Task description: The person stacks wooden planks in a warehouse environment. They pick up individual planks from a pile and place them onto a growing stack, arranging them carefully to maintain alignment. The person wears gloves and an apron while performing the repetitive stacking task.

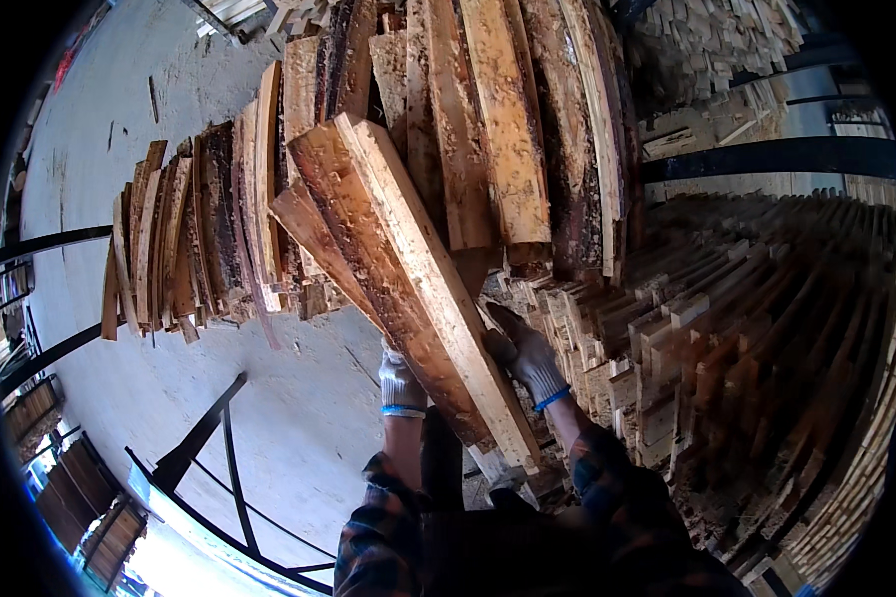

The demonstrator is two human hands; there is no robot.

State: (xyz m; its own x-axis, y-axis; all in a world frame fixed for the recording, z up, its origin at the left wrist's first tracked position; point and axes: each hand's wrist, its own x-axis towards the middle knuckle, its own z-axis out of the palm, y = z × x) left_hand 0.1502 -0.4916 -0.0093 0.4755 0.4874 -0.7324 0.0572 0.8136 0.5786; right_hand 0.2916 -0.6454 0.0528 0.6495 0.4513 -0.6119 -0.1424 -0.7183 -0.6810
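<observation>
In front of me, a few rough-sawn wooden boards (431,274) slant from the pile down toward my body, pale on one face and brown with bark on the others. My left hand (402,386), in a white knit glove with a blue cuff, grips them from the left side, its fingers mostly hidden behind the wood. On the right edge, my right hand (526,360) in a matching glove with dark fingers is closed against the pale board. The boards' far ends rest against a pile of bark-edged slabs (498,129).
A lower row of upright-leaning slabs (184,224) extends left of the pile. Stacked lumber with many board ends (707,338) fills the right side. Dark metal bars (194,448) stand at the lower left above a grey concrete floor (269,388). A dark beam (777,159) crosses at the upper right.
</observation>
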